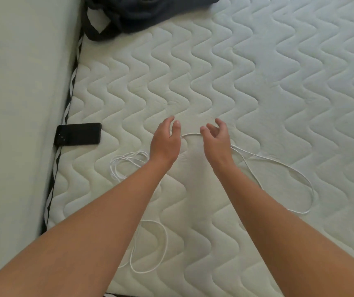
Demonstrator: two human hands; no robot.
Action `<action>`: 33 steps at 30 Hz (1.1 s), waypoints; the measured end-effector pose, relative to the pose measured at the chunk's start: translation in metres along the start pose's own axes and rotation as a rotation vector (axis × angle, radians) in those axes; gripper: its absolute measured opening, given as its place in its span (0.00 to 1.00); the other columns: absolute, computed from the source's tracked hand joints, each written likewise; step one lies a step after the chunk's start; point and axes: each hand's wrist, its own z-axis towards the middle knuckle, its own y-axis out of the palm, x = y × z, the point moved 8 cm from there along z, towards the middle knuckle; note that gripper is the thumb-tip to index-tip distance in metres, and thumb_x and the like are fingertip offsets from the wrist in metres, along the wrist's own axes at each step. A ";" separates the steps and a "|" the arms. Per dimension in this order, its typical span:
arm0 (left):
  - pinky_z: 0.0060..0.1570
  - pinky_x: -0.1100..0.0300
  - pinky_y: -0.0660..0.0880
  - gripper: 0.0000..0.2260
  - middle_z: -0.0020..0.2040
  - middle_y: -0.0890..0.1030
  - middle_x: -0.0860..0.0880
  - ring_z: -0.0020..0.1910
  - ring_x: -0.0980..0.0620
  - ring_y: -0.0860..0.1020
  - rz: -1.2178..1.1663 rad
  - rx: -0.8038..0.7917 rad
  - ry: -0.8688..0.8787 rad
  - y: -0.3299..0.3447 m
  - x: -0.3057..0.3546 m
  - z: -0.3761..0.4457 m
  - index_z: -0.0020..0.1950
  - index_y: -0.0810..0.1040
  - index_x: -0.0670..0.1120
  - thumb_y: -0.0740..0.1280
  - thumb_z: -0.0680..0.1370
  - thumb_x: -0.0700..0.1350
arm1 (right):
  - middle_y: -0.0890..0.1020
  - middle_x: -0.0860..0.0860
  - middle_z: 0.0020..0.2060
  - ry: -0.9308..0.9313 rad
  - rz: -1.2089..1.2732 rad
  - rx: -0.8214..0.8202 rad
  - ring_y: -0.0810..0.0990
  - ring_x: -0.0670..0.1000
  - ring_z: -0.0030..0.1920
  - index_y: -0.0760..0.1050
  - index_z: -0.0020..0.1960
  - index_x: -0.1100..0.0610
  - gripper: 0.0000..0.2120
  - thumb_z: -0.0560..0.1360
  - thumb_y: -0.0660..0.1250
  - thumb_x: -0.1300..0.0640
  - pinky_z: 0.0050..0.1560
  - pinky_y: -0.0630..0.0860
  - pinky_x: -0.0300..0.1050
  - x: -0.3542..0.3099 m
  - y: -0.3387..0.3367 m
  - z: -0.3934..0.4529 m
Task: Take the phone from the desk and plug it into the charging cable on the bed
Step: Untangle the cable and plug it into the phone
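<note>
A black phone [78, 133] lies flat on the white quilted mattress [279, 71], at its left edge next to the wall. A thin white charging cable [279, 164] sprawls in loose loops across the mattress in front of me, with a bundle of loops at the left and a wide loop at the right. My left hand [165, 144] and my right hand [216, 140] hover side by side over the cable's middle stretch, fingers apart and curled. A short piece of cable shows between them. Neither hand holds the phone, which is well to the left of my left hand.
A pale wall [22, 82] runs along the mattress's left side, with a dark zigzag trim at the seam. A crumpled dark cloth [139, 13] lies at the far top of the bed. The mattress's near edge is at the bottom of the view.
</note>
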 end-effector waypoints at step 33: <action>0.66 0.52 0.66 0.20 0.70 0.75 0.47 0.69 0.47 0.70 0.244 -0.024 -0.031 0.035 -0.010 -0.021 0.71 0.71 0.45 0.56 0.82 0.53 | 0.80 0.50 0.40 -0.255 -0.836 0.043 0.77 0.55 0.43 0.76 0.43 0.55 0.04 0.74 0.65 0.55 0.39 0.71 0.48 0.043 -0.123 0.015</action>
